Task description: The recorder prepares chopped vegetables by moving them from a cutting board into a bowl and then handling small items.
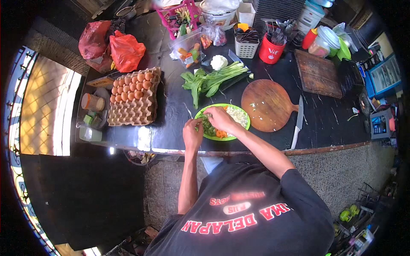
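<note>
A bright green oval plate point(205, 137) lies near the counter's front edge. On it are chopped green leaves point(209, 129), orange carrot pieces point(221, 133) and a pale chopped vegetable point(237, 116). My left hand point(192, 134) is at the plate's left rim, its fingertips bent over the greens. Reaching across from the right, my right hand point(221, 119) has its fingers down at the upper part of the greens. Whether either hand pinches a piece is too small to tell. Beside the plate lies a round wooden cutting board point(267, 105) with scraps on it.
A white-handled knife point(298, 123) lies right of the round board. Behind the plate are leafy greens point(211, 80), a cauliflower piece point(219, 62) and another blade point(234, 56). An egg tray point(133, 112) stands left. Red and white utensil holders point(272, 51) and a rectangular board point(317, 73) stand farther back.
</note>
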`<state>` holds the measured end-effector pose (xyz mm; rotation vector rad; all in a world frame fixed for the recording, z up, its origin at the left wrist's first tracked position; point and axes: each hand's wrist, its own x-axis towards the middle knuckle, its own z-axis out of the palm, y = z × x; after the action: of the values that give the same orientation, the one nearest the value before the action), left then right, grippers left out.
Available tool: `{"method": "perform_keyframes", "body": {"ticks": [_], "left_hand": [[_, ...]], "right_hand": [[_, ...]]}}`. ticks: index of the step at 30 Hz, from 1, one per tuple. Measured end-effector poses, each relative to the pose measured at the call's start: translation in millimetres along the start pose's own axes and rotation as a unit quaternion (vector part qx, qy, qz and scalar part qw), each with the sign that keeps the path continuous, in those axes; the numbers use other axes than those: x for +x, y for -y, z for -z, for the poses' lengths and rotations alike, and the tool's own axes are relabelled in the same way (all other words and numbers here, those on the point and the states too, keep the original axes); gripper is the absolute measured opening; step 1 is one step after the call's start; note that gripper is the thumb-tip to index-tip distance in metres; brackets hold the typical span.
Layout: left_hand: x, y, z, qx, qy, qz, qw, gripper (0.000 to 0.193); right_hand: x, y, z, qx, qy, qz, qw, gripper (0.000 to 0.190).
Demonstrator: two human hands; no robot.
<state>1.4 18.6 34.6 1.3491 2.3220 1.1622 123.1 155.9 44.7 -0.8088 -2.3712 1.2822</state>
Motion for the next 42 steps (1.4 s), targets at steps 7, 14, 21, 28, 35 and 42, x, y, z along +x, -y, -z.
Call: {"method": "perform_keyframes", "body": {"ticks": [7, 14, 21, 28, 35, 42], "left_hand": [[-2, -3, -2, 0.01, -0.022, 0.008, 1.0, 0.019], [1, -4, 2, 0.013, -0.001, 0.013, 1.0, 0.018], [2, -11, -4, 0.026, -0.008, -0.038, 0.999, 0.018], [31, -75, -66, -0.03, 0.042, -0.126, 0.991, 0.022], [60, -113, -151, -0.003, 0.171, -0.265, 0.949, 0.041], [75, -112, -179, -0.008, 0.247, -0.29, 0.925, 0.033]], "right_hand": [[-4, -4, -5, -0.054, -0.055, 0.066, 0.995, 0.029], [-5, -17, -20, -0.076, -0.061, 0.064, 0.993, 0.013], [-18, -44, 47, -0.045, -0.091, -0.005, 0.995, 0.012], [-129, -147, 128, -0.151, -0.293, -0.121, 0.936, 0.021], [-154, -138, 125, -0.135, -0.32, -0.16, 0.924, 0.034], [-137, -135, 116, -0.154, -0.29, -0.145, 0.933, 0.013]]}}
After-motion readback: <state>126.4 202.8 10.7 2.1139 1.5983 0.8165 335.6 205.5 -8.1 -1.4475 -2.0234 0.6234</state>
